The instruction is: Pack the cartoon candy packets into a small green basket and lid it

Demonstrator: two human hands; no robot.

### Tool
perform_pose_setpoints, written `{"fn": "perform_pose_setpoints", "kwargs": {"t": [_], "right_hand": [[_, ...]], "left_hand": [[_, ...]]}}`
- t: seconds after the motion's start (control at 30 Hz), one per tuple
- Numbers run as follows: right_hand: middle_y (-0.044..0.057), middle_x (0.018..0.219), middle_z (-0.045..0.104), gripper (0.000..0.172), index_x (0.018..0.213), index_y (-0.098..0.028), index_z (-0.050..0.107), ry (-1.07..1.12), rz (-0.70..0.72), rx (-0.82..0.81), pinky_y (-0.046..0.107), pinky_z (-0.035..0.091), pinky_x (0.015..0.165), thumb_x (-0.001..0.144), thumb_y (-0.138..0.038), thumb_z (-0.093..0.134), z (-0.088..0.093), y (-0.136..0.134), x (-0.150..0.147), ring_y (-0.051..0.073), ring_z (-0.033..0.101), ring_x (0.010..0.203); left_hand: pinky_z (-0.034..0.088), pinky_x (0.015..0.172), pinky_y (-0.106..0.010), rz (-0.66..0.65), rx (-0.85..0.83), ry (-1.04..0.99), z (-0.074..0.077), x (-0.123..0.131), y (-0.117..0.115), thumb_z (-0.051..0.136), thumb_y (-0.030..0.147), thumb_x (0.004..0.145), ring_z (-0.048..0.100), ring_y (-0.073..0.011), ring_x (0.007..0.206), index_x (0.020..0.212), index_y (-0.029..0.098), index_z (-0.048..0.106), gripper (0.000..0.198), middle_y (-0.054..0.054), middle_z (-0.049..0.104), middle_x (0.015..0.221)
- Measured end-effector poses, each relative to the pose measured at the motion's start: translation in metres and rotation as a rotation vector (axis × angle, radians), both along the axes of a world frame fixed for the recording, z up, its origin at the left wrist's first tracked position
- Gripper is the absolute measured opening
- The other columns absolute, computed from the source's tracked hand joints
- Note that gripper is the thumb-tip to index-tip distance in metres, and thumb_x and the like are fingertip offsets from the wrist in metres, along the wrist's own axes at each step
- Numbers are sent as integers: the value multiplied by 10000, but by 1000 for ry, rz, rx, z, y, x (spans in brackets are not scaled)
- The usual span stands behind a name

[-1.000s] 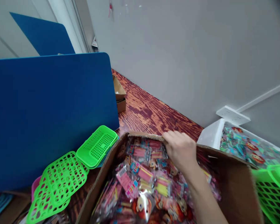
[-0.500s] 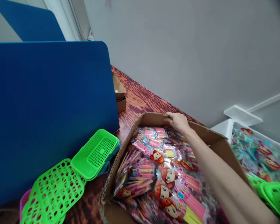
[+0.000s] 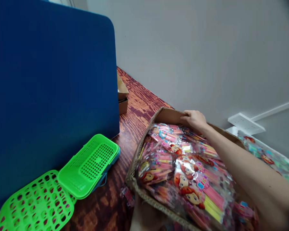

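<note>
Right hand (image 3: 195,118) grips the far rim of the brown cardboard box (image 3: 167,114) of pink cartoon-printed packets (image 3: 183,160).
Since a second ago the box has tipped up; left hand (image 3: 144,218) supports its near edge, grip unclear.

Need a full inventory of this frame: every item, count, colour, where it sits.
cardboard box: 1, brown, open, centre-right on the table, tilted.
toy packets: many, pink and yellow in clear wrap, filling the box.
loose packet: 1, pink, on the table by the box's near corner.
green baskets: 2, bright green, lower left, overlapping.
blue panel: 1, dark blue, upright at left.
small carton: 1, brown, behind the panel's edge.
table: 1, red-brown wood grain.
white bin: 1, far right, holding greenish packets.
wall socket: 1, white, on the grey wall.
right hand: gripping the box's far rim.
left hand: under the box's near edge, mostly hidden.
</note>
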State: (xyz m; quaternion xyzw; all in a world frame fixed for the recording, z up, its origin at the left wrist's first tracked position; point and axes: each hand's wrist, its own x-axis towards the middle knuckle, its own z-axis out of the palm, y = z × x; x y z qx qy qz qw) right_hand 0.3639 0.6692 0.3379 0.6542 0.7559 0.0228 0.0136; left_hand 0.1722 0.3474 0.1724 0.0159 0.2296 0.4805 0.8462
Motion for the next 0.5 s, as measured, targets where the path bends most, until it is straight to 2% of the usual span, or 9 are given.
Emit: {"fn": "perform_pose_setpoints", "kwargs": {"t": [0.1, 0.2, 0.27, 0.33, 0.37, 0.43, 0.5], "right_hand": [[54, 958, 707, 176, 928, -232, 692, 15, -113, 32, 329, 371, 652, 927, -371, 585, -4, 18, 10, 275, 627, 923], [118, 1168, 675, 313, 1185, -185, 656, 52, -143, 114, 393, 430, 885, 959, -372, 546, -11, 27, 13, 317, 584, 1103], [160, 1405, 532, 517, 1409, -154, 507, 89, -126, 174, 461, 374, 1042, 949, -382, 572, -13, 24, 12, 344, 465, 1281], [163, 1535, 377, 628, 1499, -157, 397, 134, -118, 152, 495, 332, 1104, 944, -381, 587, -12, 11, 11, 346, 346, 1384], [153, 1559, 338, 606, 1492, -177, 418, 145, -122, 112, 509, 326, 1114, 946, -381, 585, -9, 1, 12, 345, 307, 1410], [127, 1561, 343, 507, 1418, -238, 526, 132, -136, 23, 547, 325, 1111, 942, -396, 597, 3, -23, 21, 347, 276, 1427], [113, 1544, 375, 450, 1350, -263, 594, 90, -176, 10, 573, 319, 1111, 929, -421, 617, 19, -53, 42, 354, 284, 1421]], "left_hand": [[445, 961, -700, -58, -41, -113, -10, 3, 15, 517, 690, 835, 428, -421, 1357, 1418, 347, 476, 678, -113, 489, 1482], [362, 1015, -738, -40, -227, -304, -14, 2, 39, 368, 775, 827, 390, -483, 1368, 1518, 180, 321, 913, -215, 467, 1480], [351, 1027, -726, 9, -397, -437, -14, 2, 51, 292, 817, 839, 392, -502, 1355, 1541, 109, 220, 1000, -265, 460, 1461], [384, 1006, -707, 18, -496, -472, -12, 3, 57, 288, 836, 835, 396, -514, 1344, 1536, 78, 217, 1035, -297, 461, 1434], [409, 995, -683, -5, -525, -436, -9, 3, 57, 304, 824, 844, 404, -512, 1336, 1523, 49, 240, 1032, -318, 462, 1414], [467, 951, -620, -43, -601, -235, 0, -1, 56, 344, 737, 901, 439, -486, 1312, 1491, 34, 307, 918, -323, 478, 1375], [506, 907, -522, 23, -652, 80, 19, -11, 56, 380, 573, 976, 485, -407, 1288, 1443, 114, 411, 655, -251, 509, 1367]]}}
